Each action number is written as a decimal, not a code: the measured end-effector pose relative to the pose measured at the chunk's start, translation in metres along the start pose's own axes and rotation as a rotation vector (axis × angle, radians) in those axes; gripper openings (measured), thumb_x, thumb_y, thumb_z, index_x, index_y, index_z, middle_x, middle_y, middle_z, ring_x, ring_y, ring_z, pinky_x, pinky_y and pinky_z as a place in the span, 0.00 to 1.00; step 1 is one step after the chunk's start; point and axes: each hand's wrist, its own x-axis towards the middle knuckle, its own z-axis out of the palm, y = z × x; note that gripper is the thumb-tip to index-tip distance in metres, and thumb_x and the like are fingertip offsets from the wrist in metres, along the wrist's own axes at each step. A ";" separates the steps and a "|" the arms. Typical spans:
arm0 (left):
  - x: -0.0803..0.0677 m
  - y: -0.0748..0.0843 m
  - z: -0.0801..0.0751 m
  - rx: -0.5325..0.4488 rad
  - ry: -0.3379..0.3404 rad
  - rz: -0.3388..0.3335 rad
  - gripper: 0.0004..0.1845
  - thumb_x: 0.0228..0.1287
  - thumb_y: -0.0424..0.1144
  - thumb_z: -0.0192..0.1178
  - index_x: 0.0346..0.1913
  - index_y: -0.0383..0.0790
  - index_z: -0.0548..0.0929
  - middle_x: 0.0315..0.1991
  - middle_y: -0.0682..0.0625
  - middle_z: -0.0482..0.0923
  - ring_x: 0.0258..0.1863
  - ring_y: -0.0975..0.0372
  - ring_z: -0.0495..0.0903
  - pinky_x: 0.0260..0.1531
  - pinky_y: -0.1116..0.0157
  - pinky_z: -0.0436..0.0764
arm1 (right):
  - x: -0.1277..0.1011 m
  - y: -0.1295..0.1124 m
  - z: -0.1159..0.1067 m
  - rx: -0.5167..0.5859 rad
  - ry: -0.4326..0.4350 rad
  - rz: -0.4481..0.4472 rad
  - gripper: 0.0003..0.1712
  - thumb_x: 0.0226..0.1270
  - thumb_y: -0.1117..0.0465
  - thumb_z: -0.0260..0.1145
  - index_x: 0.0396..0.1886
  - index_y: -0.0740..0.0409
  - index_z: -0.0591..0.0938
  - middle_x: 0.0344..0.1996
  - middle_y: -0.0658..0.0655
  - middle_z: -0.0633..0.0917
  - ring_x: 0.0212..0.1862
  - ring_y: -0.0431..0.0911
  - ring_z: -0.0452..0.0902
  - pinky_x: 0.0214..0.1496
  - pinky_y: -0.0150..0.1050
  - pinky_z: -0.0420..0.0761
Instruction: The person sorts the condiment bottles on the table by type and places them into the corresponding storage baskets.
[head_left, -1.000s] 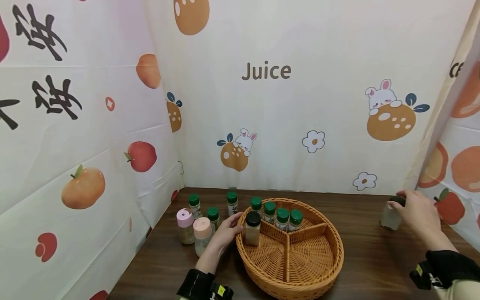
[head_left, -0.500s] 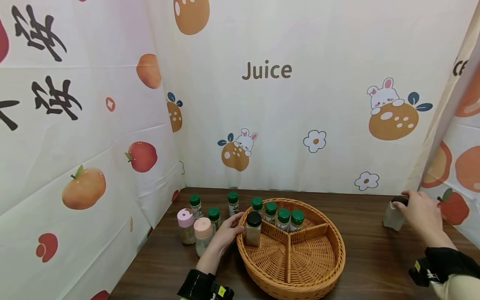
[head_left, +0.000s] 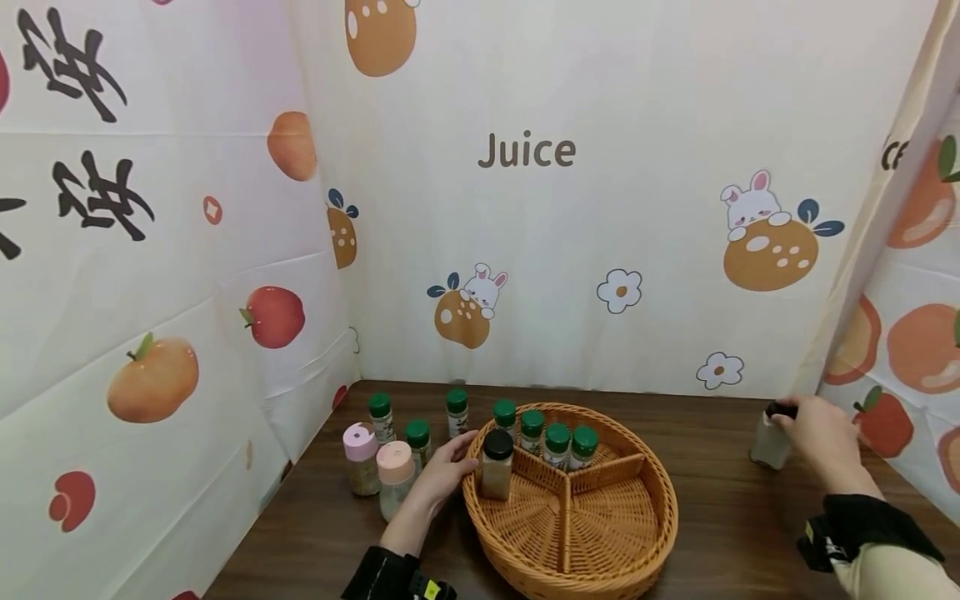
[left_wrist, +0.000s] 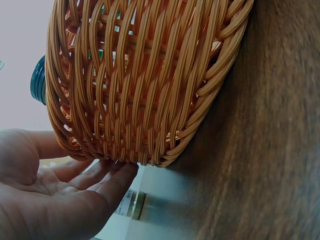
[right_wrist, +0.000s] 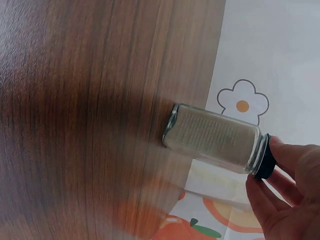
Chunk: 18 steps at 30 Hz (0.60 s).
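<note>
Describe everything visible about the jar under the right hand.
The jar is clear glass with squared sides and a black cap, nearly full of pale powder, with faint print on one face. It stands upright on the dark wooden table, far right of the basket, near the printed backdrop. The right hand pinches its cap with the fingertips.

Dark wood-grain table [head_left: 720, 517] set in a corner booth. Cream printed cloth backdrop [head_left: 600, 250] on 3 sides: "Juice" lettering [head_left: 527, 151] at ctr, cartoon rabbits on oranges, small flowers; black brush characters [head_left: 90, 196] + apples on L panel. Light soft, even.
</note>
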 end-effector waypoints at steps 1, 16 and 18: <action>0.000 0.000 0.000 -0.002 0.001 0.003 0.30 0.75 0.27 0.48 0.77 0.30 0.56 0.74 0.28 0.58 0.73 0.38 0.61 0.66 0.46 0.72 | 0.000 0.000 0.001 0.004 0.001 0.000 0.18 0.61 0.63 0.69 0.46 0.73 0.81 0.45 0.82 0.79 0.41 0.78 0.74 0.37 0.70 0.67; -0.003 0.001 -0.002 0.012 -0.007 0.020 0.30 0.74 0.27 0.48 0.76 0.28 0.57 0.74 0.27 0.58 0.73 0.37 0.59 0.68 0.44 0.69 | -0.007 0.004 0.019 0.061 0.114 0.032 0.21 0.60 0.62 0.72 0.48 0.73 0.80 0.47 0.83 0.79 0.44 0.77 0.74 0.51 0.72 0.61; -0.002 0.001 0.000 0.006 -0.010 0.016 0.30 0.75 0.27 0.48 0.76 0.28 0.57 0.74 0.27 0.58 0.73 0.37 0.60 0.67 0.44 0.70 | -0.009 0.005 0.018 0.059 0.119 0.030 0.22 0.60 0.62 0.72 0.48 0.73 0.80 0.48 0.83 0.79 0.44 0.77 0.74 0.51 0.73 0.61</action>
